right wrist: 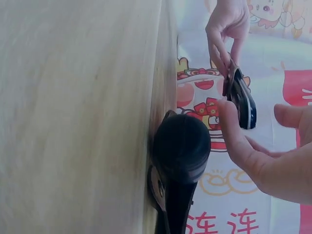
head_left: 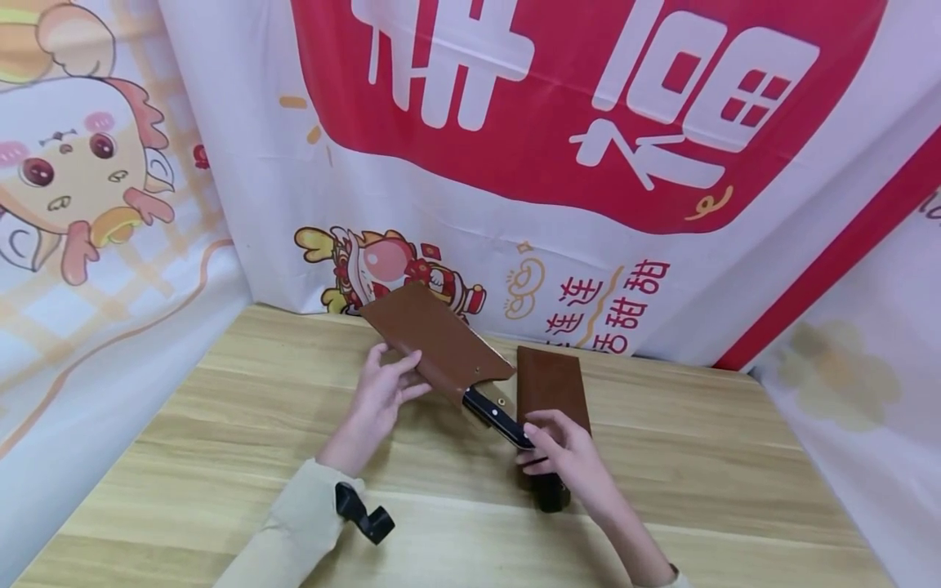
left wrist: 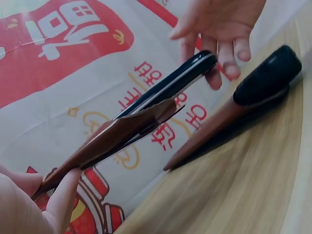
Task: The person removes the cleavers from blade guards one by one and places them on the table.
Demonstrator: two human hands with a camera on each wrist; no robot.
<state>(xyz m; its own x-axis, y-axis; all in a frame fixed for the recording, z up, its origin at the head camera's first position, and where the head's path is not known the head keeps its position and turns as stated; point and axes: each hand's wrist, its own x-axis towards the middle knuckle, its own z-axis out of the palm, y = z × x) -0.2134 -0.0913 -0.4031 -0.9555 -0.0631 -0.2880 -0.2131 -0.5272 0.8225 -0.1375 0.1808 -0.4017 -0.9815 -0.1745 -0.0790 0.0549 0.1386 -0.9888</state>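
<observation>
A cleaver in a brown sheath [head_left: 434,335] is held tilted above the table by my left hand [head_left: 378,392], its thumb and fingers pinching the sheath's lower edge. The black handle [head_left: 496,416] sticks out toward the right. My right hand [head_left: 569,457] is at the handle's end, fingers spread around it; in the right wrist view the right hand [right wrist: 273,156] has its thumb and fingers apart beside the handle [right wrist: 243,102], not closed on it. A second brown sheath [head_left: 551,380] with a black handle [head_left: 550,492] lies on the table beneath the right hand.
The wooden table [head_left: 662,490] meets a printed white and red cloth [head_left: 441,180] at its back edge. Another cloth with a cartoon figure [head_left: 73,163] hangs at the left. A black clip-like mount [head_left: 363,514] is on my left cuff.
</observation>
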